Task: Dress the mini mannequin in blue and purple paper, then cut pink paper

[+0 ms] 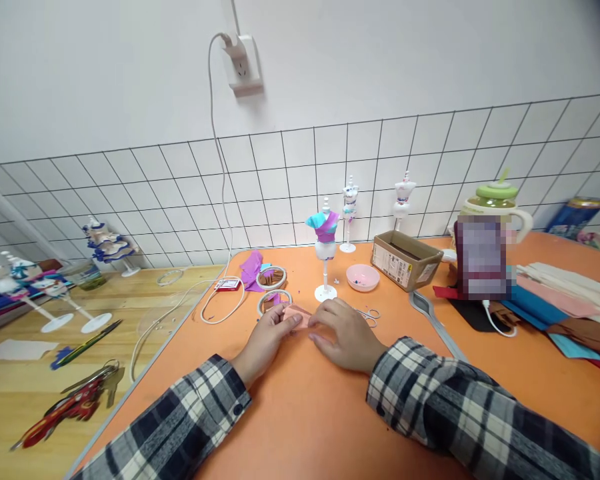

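Observation:
My left hand (270, 331) pinches a small piece of salmon-pink fabric (295, 316) between thumb and fingers, low over the orange mat. At the fabric's right end is my right hand (347, 335), its fingers curled and touching the edge; part of the grip is hidden. Just beyond stands a mini dress form (325, 251) on a white stand, draped in purple and turquoise fabric. Scissors (370, 316) lie beside my right hand, partly covered by it. Two ring-shaped rolls, the nearer roll (261, 305) and the farther roll (258, 280), lie past my left hand.
Behind are a pink bowl (363, 288), a cardboard box (390, 272) and two more dress forms. To the right, a phone (481, 260) stands before a lidded jug (490, 207), near fabric strips (535, 307). Keys (111, 387), a pen (93, 341) and a cable (153, 327) lie left.

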`<action>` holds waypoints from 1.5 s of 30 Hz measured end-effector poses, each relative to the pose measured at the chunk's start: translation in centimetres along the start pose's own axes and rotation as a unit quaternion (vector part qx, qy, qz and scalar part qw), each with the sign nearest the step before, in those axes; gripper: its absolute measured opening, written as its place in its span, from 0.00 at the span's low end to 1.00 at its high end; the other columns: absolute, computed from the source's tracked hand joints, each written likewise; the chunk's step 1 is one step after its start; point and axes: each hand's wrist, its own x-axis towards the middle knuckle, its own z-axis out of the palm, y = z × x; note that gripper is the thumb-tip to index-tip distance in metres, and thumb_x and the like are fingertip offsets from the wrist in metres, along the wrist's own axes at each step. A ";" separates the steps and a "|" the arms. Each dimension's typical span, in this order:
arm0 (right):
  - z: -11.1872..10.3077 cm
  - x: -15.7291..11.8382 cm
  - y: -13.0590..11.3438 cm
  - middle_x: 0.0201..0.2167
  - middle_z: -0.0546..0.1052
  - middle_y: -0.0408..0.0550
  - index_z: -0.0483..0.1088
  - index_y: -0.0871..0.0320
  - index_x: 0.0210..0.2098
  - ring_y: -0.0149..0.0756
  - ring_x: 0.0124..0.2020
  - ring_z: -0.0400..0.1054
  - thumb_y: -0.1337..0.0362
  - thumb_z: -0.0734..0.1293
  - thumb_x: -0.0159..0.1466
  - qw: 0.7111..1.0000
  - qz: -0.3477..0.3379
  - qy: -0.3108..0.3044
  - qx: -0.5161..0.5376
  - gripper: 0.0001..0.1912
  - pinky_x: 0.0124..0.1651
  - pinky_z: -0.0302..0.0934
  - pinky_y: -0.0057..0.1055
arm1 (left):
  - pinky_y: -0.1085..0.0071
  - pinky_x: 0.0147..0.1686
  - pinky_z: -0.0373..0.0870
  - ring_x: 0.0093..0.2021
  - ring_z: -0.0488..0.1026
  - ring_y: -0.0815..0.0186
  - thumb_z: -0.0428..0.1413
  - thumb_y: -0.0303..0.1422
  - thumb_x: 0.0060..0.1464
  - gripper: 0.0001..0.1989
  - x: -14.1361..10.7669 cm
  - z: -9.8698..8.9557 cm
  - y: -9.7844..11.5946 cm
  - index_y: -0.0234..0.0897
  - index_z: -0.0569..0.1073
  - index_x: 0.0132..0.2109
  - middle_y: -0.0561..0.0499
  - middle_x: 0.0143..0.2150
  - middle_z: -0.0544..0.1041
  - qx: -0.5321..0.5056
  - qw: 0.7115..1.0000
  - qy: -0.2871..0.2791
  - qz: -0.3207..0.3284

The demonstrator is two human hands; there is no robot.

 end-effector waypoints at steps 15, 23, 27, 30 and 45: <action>0.6 -0.3 -0.5 0.27 0.68 0.41 0.65 0.57 0.30 0.31 0.29 0.61 0.68 0.65 0.59 0.949 0.136 -0.019 0.283 0.03 0.34 0.55 0.28 | 0.65 0.46 0.67 0.43 0.71 0.61 0.63 0.45 0.51 0.18 -1.0 0.9 0.4 0.36 0.73 0.41 0.49 0.40 0.74 -0.002 0.999 -0.024 0.023; 1.0 -0.3 -0.2 0.23 0.64 0.38 0.60 0.56 0.32 0.27 0.22 0.59 0.59 0.62 0.62 0.904 0.204 -0.048 0.373 0.08 0.25 0.55 0.25 | 0.65 0.42 0.70 0.39 0.74 0.63 0.65 0.39 0.50 0.22 -0.7 0.3 -1.1 0.38 0.70 0.50 0.49 0.41 0.76 -0.095 0.995 -0.008 -0.001; 1.2 -0.3 0.3 0.26 0.67 0.40 0.63 0.57 0.33 0.29 0.25 0.61 0.61 0.63 0.61 0.909 0.209 -0.034 0.360 0.06 0.30 0.57 0.27 | 0.65 0.44 0.69 0.44 0.73 0.61 0.64 0.41 0.50 0.25 -0.5 0.1 -1.3 0.38 0.69 0.54 0.46 0.46 0.75 -0.058 0.998 -0.004 0.001; 1.2 -0.3 0.4 0.29 0.70 0.43 0.66 0.58 0.32 0.32 0.32 0.63 0.63 0.65 0.59 0.922 0.198 -0.010 0.332 0.04 0.38 0.58 0.30 | 0.67 0.43 0.68 0.42 0.73 0.62 0.64 0.40 0.51 0.22 -0.4 0.1 -0.9 0.38 0.69 0.49 0.48 0.43 0.75 -0.036 0.999 0.002 0.010; 1.8 -0.3 0.7 0.32 0.70 0.41 0.64 0.57 0.45 0.30 0.31 0.64 0.69 0.69 0.56 0.893 0.215 -0.044 0.393 0.18 0.36 0.61 0.30 | 0.67 0.40 0.70 0.43 0.74 0.60 0.64 0.35 0.49 0.20 -0.2 -0.1 -1.0 0.38 0.69 0.48 0.46 0.46 0.74 0.030 0.999 0.014 0.037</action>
